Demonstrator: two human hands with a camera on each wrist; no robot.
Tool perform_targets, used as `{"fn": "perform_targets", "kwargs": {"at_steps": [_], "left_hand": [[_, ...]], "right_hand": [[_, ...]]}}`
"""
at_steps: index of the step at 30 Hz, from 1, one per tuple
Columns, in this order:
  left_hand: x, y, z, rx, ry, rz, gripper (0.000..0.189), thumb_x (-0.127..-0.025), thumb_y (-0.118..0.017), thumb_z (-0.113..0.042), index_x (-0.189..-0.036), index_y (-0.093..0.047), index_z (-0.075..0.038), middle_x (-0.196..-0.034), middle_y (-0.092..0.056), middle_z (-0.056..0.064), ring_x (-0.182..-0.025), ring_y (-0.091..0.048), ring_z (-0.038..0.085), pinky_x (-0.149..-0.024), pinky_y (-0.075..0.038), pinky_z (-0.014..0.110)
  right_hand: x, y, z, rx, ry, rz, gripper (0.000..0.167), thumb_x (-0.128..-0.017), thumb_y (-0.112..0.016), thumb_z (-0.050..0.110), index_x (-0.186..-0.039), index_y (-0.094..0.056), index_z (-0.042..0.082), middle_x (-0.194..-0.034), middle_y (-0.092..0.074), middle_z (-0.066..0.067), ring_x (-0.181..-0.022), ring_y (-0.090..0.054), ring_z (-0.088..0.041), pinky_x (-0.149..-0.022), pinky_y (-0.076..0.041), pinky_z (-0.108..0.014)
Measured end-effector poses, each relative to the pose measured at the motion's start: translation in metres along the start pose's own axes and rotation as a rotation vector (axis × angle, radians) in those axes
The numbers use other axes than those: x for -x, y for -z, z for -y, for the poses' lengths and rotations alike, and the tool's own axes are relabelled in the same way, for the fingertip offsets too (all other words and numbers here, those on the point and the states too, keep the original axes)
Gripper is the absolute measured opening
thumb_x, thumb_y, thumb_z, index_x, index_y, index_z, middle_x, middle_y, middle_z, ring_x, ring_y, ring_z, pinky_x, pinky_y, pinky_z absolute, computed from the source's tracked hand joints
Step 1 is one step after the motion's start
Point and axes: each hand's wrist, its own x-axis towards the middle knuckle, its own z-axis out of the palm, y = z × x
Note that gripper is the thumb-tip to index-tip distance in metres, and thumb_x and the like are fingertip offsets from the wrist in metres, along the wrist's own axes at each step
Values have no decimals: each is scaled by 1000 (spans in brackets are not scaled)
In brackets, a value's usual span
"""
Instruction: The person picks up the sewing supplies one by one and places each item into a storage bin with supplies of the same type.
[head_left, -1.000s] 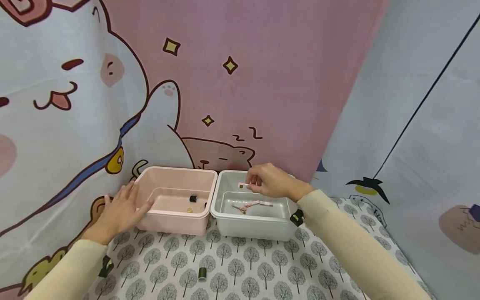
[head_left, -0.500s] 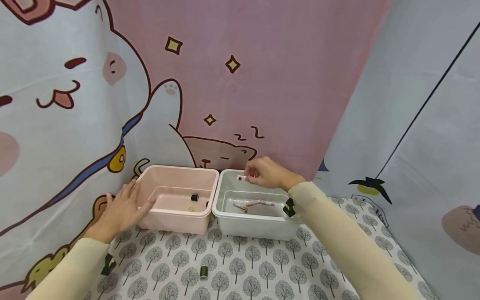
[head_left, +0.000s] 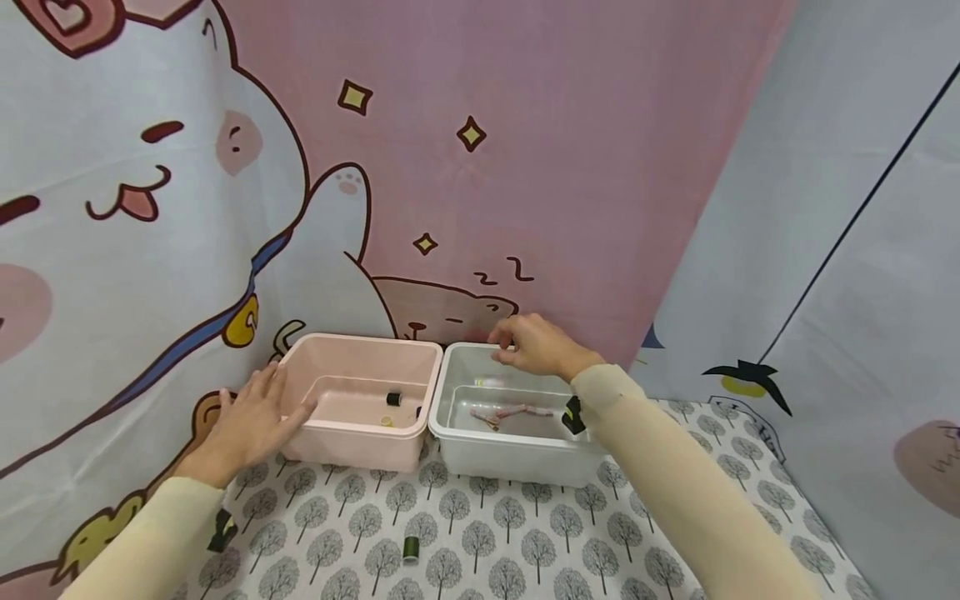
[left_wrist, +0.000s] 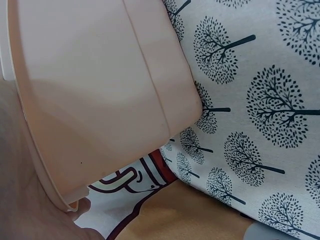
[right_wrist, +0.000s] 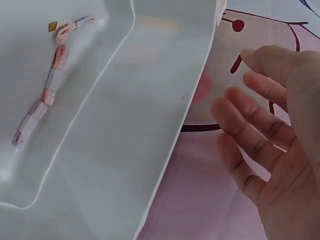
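My right hand (head_left: pixel 534 346) hovers over the back rim of the grey-white bin (head_left: pixel 517 443), fingers apart and holding nothing. Just below it, a blurred pale strip with a yellowish end (head_left: pixel 489 382) shows against the bin's back wall. On the bin floor lie several folded pink tape measures (right_wrist: pixel 59 75), one with a brass-coloured end. My left hand (head_left: pixel 251 421) rests at the left front corner of the pink bin (head_left: pixel 352 446), fingers extended along its side and thumb over the rim. The left wrist view shows fingertips past the rim (left_wrist: pixel 42 165).
Inside the pink bin are a black thread spool (head_left: pixel 393 399), a small yellow item (head_left: pixel 386 422) and a dark item partly hidden by the wall. A dark green thread spool (head_left: pixel 411 548) stands on the tree-print cloth (head_left: pixel 480 542). A cartoon backdrop (head_left: pixel 585 167) rises behind the bins.
My right hand rose slightly and let go of the tape measure it was pinching; a blurred strip now shows lower in the grey-white bin. The left hand stays at the pink bin's corner.
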Motion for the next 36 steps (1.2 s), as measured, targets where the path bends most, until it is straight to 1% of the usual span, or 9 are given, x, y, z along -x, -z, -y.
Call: {"fn": "perform_targets", "kwargs": {"at_steps": [3, 8, 15, 18, 22, 27, 31, 36], "left_hand": [[-1, -1, 0, -3, 3, 5, 109, -118, -38, -74, -179, -20, 14, -189, -14, 42, -172, -21, 70, -127, -10, 102], [-1, 1, 0, -2, 2, 9, 110, -118, -36, -76, -179, -20, 14, -188, -14, 42, -172, -21, 70, -127, -9, 102], [-1, 1, 0, -14, 0, 5, 106, -119, -40, -71, -179, -21, 15, -188, -15, 43, -172, -22, 70, -126, -11, 102], [-1, 1, 0, -15, -2, 5, 107, -119, -38, -73, -179, -21, 14, -188, -15, 43, -171, -22, 71, -126, -11, 102], [-1, 1, 1, -14, -1, 9, 108, -118, -38, -74, -179, -20, 14, -188, -14, 43, -172, -21, 71, -126, -10, 102], [-3, 0, 2, -11, -1, 7, 106, -119, -40, -71, -179, -20, 14, -188, -14, 43, -171, -21, 71, -126, -10, 102], [-3, -1, 2, -7, 0, 8, 109, -118, -38, -74, -180, -20, 13, -188, -15, 43, -171, -20, 71, -126, -9, 102], [-2, 0, 1, -10, -3, 11, 110, -118, -35, -76, -179, -20, 14, -188, -15, 43, -171, -20, 71, -126, -9, 102]], "right_hand": [[2, 1, 2, 21, -15, -5, 21, -106, -86, 22, -125, -86, 12, -109, -88, -4, -96, -81, -20, -91, -69, -46], [8, 3, 5, 24, -18, -1, 19, -108, -82, 20, -125, -86, 13, -113, -87, -5, -97, -82, -20, -92, -70, -46], [18, 5, 10, 16, 4, 1, 20, -109, -80, 19, -128, -85, 15, -113, -87, -3, -95, -80, -15, -89, -70, -42], [23, 5, 12, 25, 14, 2, 21, -108, -80, 19, -129, -85, 16, -113, -86, -2, -93, -79, -13, -87, -70, -40], [30, 6, 17, 7, 8, 8, 22, -109, -80, 20, -130, -84, 16, -113, -86, -2, -91, -78, -12, -84, -69, -38], [36, 6, 24, -8, 3, 17, 23, -111, -79, 22, -133, -83, 16, -113, -85, 1, -90, -77, -10, -83, -68, -35], [41, 6, 28, 5, 9, 18, 23, -112, -79, 24, -134, -83, 18, -113, -85, 4, -89, -76, -8, -82, -67, -33], [49, 7, 35, 8, 20, 15, 26, -112, -78, 25, -137, -82, 19, -116, -84, 5, -93, -77, -7, -82, -67, -32]]}}
